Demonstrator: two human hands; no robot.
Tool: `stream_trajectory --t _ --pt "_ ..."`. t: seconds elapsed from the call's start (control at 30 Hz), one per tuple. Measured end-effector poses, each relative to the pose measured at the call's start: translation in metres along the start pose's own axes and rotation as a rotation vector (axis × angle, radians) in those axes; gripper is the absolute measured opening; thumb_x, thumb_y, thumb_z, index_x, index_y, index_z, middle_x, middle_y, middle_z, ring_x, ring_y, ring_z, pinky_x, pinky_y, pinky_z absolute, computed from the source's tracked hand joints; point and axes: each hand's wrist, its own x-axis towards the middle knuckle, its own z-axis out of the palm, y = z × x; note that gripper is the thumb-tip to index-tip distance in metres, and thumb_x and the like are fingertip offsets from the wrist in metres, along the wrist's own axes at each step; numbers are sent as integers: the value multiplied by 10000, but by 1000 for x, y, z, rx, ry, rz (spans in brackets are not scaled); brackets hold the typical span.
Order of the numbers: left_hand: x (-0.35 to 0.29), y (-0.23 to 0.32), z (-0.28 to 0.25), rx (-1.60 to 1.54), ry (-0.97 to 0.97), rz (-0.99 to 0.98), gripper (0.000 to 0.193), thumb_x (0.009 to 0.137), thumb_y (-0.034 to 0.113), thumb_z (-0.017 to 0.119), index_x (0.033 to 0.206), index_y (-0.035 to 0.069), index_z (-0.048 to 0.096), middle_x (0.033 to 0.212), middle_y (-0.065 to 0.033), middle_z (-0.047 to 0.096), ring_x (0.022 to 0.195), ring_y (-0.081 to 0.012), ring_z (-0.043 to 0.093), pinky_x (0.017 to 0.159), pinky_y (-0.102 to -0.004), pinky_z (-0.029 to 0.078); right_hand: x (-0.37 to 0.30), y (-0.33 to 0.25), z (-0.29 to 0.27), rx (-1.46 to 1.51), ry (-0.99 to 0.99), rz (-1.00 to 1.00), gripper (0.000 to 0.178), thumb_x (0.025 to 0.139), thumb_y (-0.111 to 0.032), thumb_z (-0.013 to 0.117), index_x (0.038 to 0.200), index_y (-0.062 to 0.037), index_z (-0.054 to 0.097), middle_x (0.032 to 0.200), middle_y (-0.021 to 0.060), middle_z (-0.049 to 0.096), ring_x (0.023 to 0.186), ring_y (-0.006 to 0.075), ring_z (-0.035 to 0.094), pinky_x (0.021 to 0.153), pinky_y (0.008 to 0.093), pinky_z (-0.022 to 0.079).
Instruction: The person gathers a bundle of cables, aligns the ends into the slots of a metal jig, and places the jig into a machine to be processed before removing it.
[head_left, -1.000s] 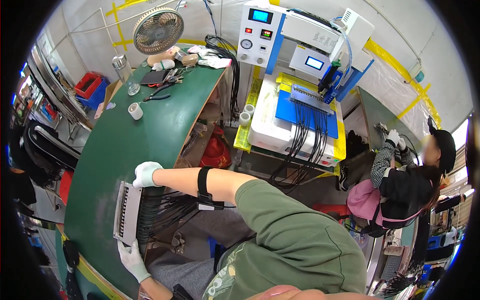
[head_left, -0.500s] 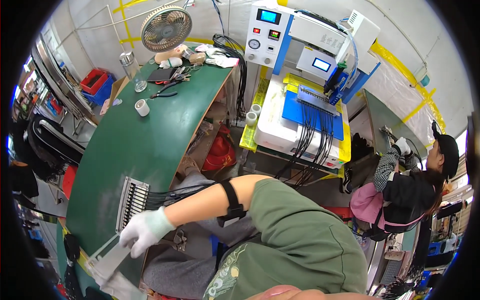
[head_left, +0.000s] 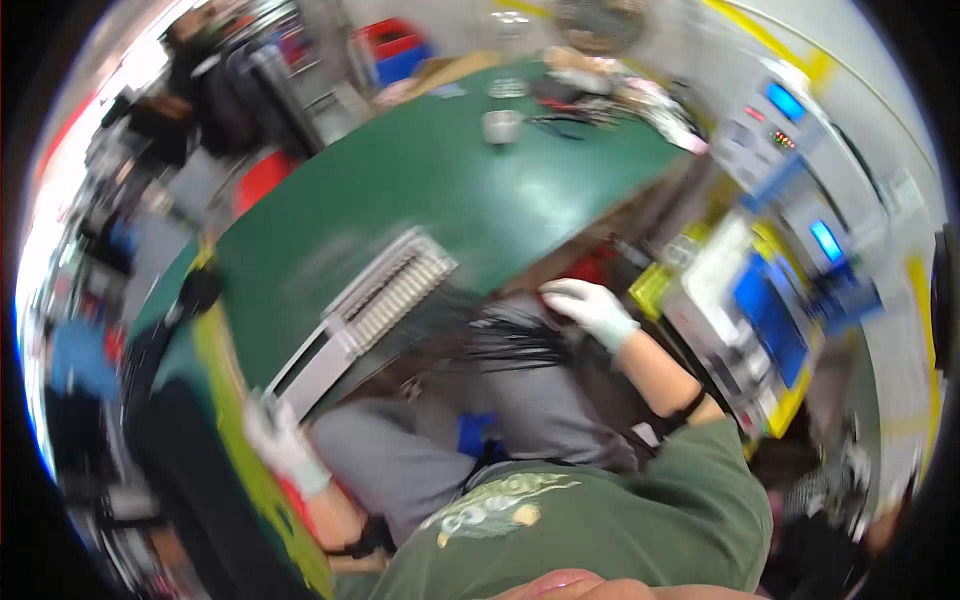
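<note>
A rack-like metal fixture (head_left: 395, 290) with a row of slots lies aslant near the front edge of the green table. From it black cables (head_left: 515, 335) run over the edge onto my lap. A flat light-grey strip (head_left: 318, 370) extends from the fixture's near left end. My left hand (head_left: 283, 445), in a white glove, is closed at the strip's near end; motion blurs its fingers. My right hand (head_left: 592, 308), also gloved, is beside the cables above my knee. Its fingers are stretched out, and I see nothing held in them.
On the green table (head_left: 440, 190) stand a white roll (head_left: 502, 126) and a glass jar (head_left: 508, 80). Tools and gloves lie at its far right. A blue-and-white machine (head_left: 745, 320) is to my right. A yellow-edged dark surface (head_left: 225, 400) is at my left.
My view has swung to the left and is blurred. My right hand has left the light strip and moved right to the cables. The strip now lines up with the fixture's end.
</note>
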Motion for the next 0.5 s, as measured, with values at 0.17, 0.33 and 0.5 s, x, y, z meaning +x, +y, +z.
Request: stream_trajectory --t 0.17,0.33,0.5 --pt "14 34 52 475 -465 458 775 729 366 801 1395 63 548 1483 -206 464 1415 -389 360 1182 -518 258 42 80 17 62 -245 8 592 943 -322 687 1390 36 535 1353 96 606 1262 187 534 1093 335 389" --pt "21 18 78 632 -605 459 868 669 545 797 1393 125 567 1484 -180 465 1411 -376 372 1180 -599 209 67 38 82 391 -730 93 764 894 -381 738 1462 38 447 1415 105 558 1346 201 459 1155 345 301" --pt "23 22 93 656 -657 467 863 682 543 781 1404 128 553 1457 -174 481 1373 -360 413 1149 -623 246 73 4 139 358 -959 -46 723 898 -381 728 1435 31 476 1379 133 581 1285 213 511 1121 353 349"
